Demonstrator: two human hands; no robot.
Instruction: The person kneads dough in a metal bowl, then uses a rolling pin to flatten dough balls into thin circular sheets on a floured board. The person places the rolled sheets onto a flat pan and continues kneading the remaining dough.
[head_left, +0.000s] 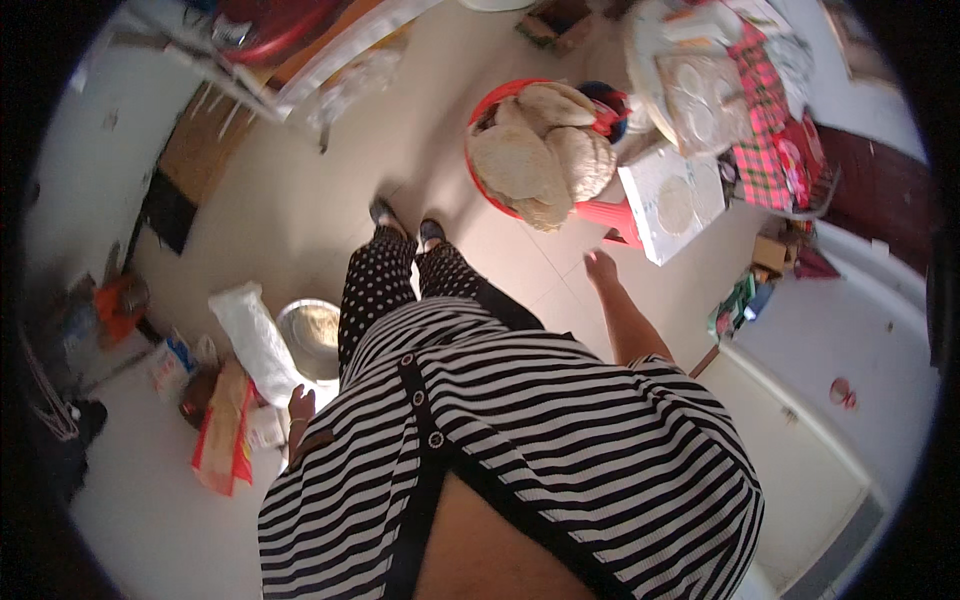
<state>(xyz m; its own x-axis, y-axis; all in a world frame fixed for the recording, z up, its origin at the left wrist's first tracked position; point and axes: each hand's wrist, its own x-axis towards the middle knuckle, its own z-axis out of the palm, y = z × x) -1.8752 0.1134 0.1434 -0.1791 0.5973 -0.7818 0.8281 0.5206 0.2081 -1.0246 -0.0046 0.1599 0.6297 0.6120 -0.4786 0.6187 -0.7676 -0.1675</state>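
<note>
My left hand (301, 405) hangs at the lower left by my striped top, its fingers apart and nothing seen in it. Nearest to it are a long white plastic package (256, 341) and a round metal bowl (309, 330) with something pale inside. On the right, my right hand (600, 268) is held out low over the tiled floor, below a white board (667, 202) bearing a round flat dough piece (676, 205). Its finger pose is too blurred to tell. Large pale flatbreads (517, 165) are heaped in a red round tub (476, 161) further ahead.
A red stool (611, 217) is beside the board. A round table (637, 67) with plastic-wrapped items and a checked cloth (761, 127) stands at the upper right. A rack (255, 90) holds a red lid-like object (277, 30) at the upper left. Packets (225, 431) lie at left.
</note>
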